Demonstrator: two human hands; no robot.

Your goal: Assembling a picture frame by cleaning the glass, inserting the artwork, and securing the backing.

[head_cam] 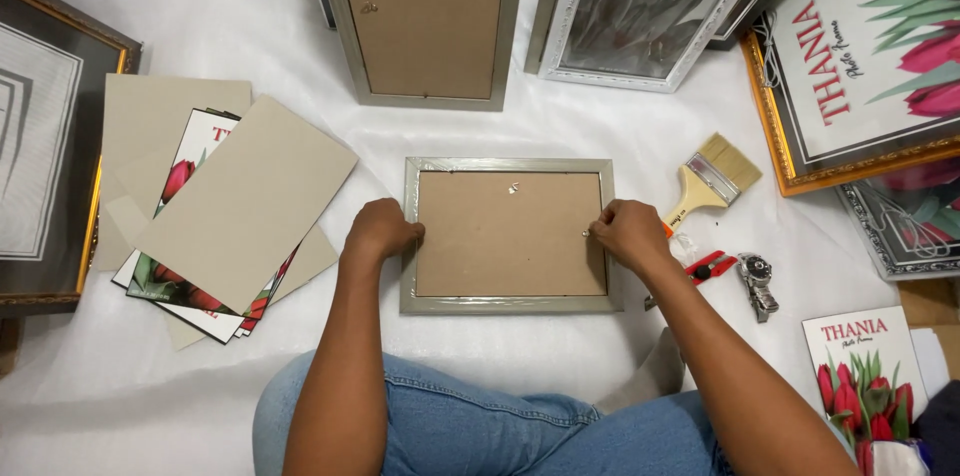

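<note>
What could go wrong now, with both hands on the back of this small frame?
1. The left hand and right hand press at the edges of the face-down frame; a fingertip may get pricked at the small metal tabs.
2. The cutters and brush lie close to the right forearm and may be knocked.

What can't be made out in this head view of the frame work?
- Front of the small frame: it lies face-down, only its brown backing shows.
- Fingertips of the left hand and right hand: curled at the frame's side edges, grip unclear.
- Prints in the pile: mostly covered by the grey boards.
- Red-handled tool: partly behind the right forearm, kind unclear.
</note>
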